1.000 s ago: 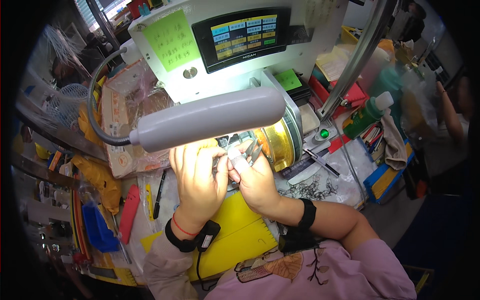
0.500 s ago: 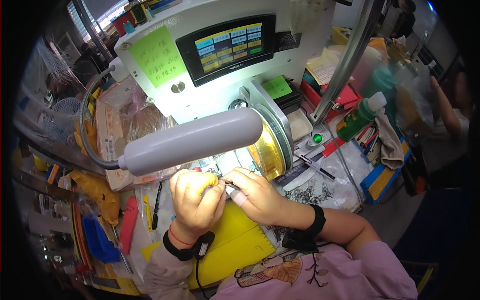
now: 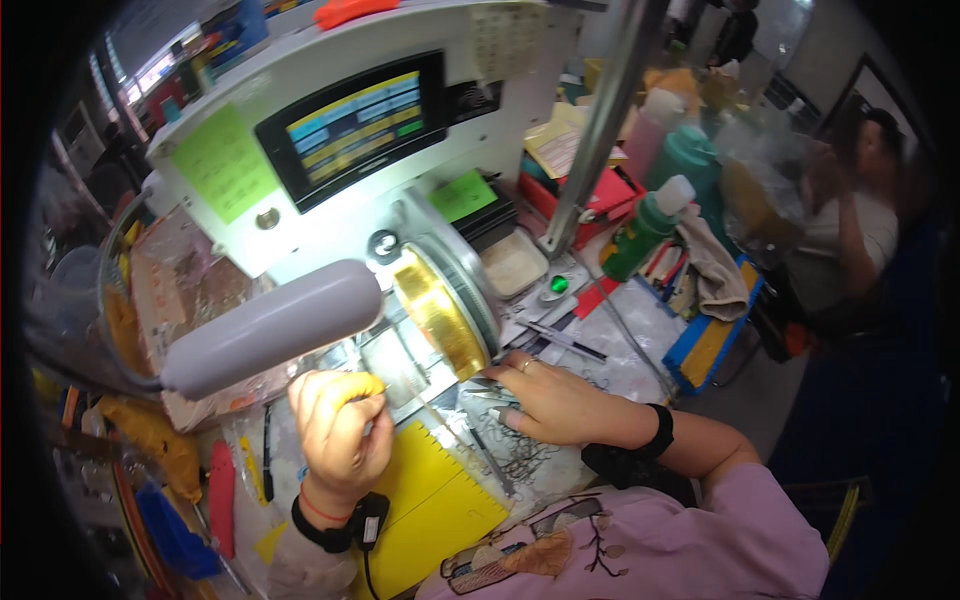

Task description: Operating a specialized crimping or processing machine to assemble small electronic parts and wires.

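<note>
My left hand (image 3: pixel 345 430) is raised left of the bright work spot, with its fingers closed in a pinch. A yellow cover sits on one finger; whatever the fingertips hold is too small to make out. My right hand (image 3: pixel 555 400) is low over the bench at the right, palm down. Its thumb, wrapped near the tip, stands apart from the forefinger. Between them lies a blurred grey metal pointed tool (image 3: pixel 484 389), beside a heap of thin dark wire pieces (image 3: pixel 525 455). A gold-coloured spool (image 3: pixel 440 315) on the machine is just behind my right hand.
A grey lamp (image 3: pixel 275 330) overhangs the work spot. Behind stands a white machine with a screen (image 3: pixel 355 130). A yellow sheet (image 3: pixel 430 500) lies in front. A green bottle (image 3: pixel 640 240) and a blue-edged box (image 3: pixel 710 325) are at the right. Another person (image 3: pixel 865 230) sits far right.
My hands were together under the lamp; now they are apart. The right has moved to the metal tool by the wire heap, its fingers parted. The view has shifted, too.
</note>
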`<state>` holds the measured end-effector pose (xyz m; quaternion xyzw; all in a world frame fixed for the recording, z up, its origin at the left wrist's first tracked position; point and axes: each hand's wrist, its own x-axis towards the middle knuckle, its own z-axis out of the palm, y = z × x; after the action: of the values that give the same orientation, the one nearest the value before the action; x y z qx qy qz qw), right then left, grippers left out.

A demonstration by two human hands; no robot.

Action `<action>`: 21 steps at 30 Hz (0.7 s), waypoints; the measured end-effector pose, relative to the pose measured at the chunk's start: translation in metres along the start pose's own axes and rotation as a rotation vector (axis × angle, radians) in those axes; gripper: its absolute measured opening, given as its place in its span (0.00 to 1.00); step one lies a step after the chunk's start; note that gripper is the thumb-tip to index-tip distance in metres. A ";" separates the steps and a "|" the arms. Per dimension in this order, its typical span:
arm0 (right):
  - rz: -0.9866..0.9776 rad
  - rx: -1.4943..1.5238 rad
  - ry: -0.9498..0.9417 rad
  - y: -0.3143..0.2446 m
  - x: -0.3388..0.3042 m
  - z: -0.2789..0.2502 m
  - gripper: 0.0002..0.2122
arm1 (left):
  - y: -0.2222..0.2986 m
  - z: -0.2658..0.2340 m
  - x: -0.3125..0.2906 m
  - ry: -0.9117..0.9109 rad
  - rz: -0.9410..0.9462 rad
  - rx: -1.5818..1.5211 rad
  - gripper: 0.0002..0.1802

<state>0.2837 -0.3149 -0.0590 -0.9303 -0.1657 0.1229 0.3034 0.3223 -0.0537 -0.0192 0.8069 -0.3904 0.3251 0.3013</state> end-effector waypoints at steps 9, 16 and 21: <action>-0.081 -0.171 1.440 0.091 0.008 -0.098 0.27 | 0.008 0.016 -0.006 -0.109 0.090 -0.050 0.16; -0.060 0.279 1.265 0.139 0.018 -0.141 0.18 | 0.013 0.013 -0.008 -0.080 0.090 -0.016 0.16; -0.746 0.269 0.992 0.004 -0.008 -0.083 0.22 | 0.012 0.017 -0.018 -0.008 0.061 0.031 0.16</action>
<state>0.3047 -0.3645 0.0048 -0.7101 -0.3015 -0.4170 0.4806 0.3088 -0.0653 -0.0403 0.8005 -0.4110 0.3367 0.2772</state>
